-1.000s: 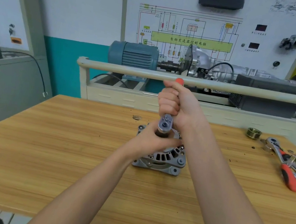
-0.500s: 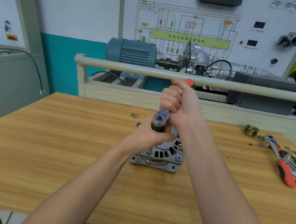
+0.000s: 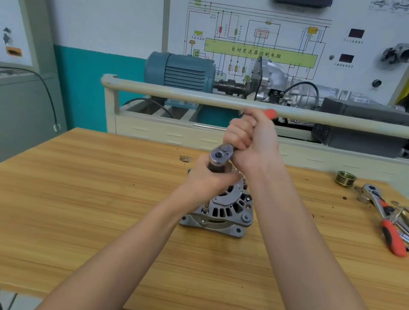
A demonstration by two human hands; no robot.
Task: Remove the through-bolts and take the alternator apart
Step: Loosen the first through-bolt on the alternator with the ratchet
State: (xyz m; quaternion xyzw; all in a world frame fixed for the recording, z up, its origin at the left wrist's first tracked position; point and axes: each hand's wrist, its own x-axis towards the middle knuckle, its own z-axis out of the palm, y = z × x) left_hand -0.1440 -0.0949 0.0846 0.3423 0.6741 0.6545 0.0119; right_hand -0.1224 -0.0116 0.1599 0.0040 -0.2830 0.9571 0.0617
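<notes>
Alternator [image 3: 225, 209] stood whole on the table [image 3: 55, 211], through-bolts unfinished. Right hand [image 3: 252, 142] gripped the ratchet [image 3: 220, 157]; left hand [image 3: 207, 182] clasped its extension.

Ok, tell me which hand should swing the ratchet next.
Right hand: it already grips the ratchet handle. The left hand holds the extension just below the head, steadying it over the alternator.

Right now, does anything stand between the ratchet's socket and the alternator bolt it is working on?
Nothing visible does. The right hand grips the ratchet handle, the left hand holds the extension below its head, and the shaft runs straight down to the alternator rim.
</notes>
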